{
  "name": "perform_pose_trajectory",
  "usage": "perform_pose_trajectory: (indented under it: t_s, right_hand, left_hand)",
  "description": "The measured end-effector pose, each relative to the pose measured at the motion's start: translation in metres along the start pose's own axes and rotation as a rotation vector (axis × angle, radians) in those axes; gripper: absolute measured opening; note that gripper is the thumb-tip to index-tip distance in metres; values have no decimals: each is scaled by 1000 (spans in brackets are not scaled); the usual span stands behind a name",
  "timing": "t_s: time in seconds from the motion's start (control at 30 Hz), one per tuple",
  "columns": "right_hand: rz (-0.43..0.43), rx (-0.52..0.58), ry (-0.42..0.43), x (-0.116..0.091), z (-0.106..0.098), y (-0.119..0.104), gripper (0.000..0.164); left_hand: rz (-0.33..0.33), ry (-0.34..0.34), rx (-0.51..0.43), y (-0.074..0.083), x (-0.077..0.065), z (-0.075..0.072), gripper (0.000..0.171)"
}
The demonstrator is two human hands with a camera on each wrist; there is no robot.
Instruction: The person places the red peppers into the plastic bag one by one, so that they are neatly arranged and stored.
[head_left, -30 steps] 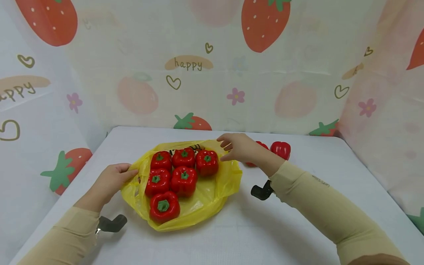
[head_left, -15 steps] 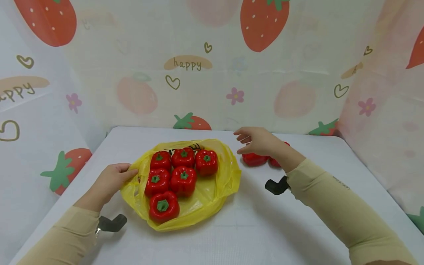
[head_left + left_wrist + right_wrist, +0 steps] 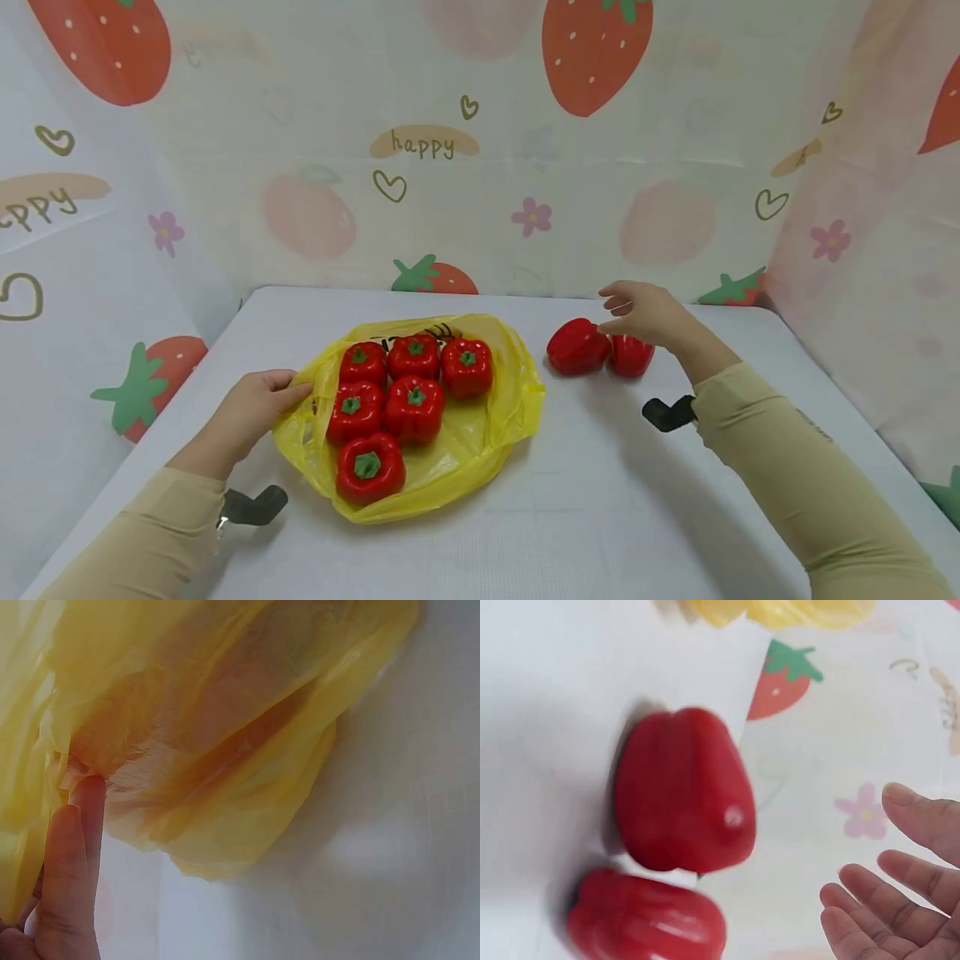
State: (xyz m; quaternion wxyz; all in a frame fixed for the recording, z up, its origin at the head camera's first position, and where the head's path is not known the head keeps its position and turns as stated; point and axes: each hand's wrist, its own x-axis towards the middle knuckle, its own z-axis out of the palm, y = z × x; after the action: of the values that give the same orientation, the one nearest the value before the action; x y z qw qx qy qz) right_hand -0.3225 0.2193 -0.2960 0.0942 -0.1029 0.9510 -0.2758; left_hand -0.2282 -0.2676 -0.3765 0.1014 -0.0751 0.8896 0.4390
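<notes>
My left hand pinches the left rim of a yellow plastic bag, thumb on the inside. In the left wrist view, fingers press against the thin plastic. Inside the spread-out bag sit several red bell peppers with green stems. Two more bell peppers lie on the table right of the bag, a left one and a right one. Above the right one hovers my right hand, holding nothing, fingers apart. The right wrist view shows the same spread fingers away from both peppers.
A white table carries everything. Behind it and at both sides hangs a cloth backdrop printed with strawberries, hearts and flowers. A dark wrist camera mount juts from the left sleeve, another mount from the right one.
My right hand has moved right, from the bag's far right rim to above the two loose peppers. The left hand keeps its pinch on the bag; the peppers stay put.
</notes>
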Motion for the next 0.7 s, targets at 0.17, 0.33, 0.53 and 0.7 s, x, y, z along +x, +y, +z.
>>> perform_pose_trajectory:
  t_s: [0.17, 0.33, 0.53, 0.7]
  right_hand:
    - [70, 6, 21, 4, -5, 20, 56]
    - [136, -35, 51, 9, -7, 35, 58]
    - [209, -80, 77, 15, 0, 48, 61]
    - [251, -103, 102, 22, 13, 56, 65]
  left_hand:
    - [-1, -1, -4, -1, 2, 1, 56]
    - [-1, 0, -17, -2, 2, 1, 54]
    - [-4, -2, -6, -3, 2, 1, 56]
    - [-4, -5, -12, -4, 3, 1, 56]
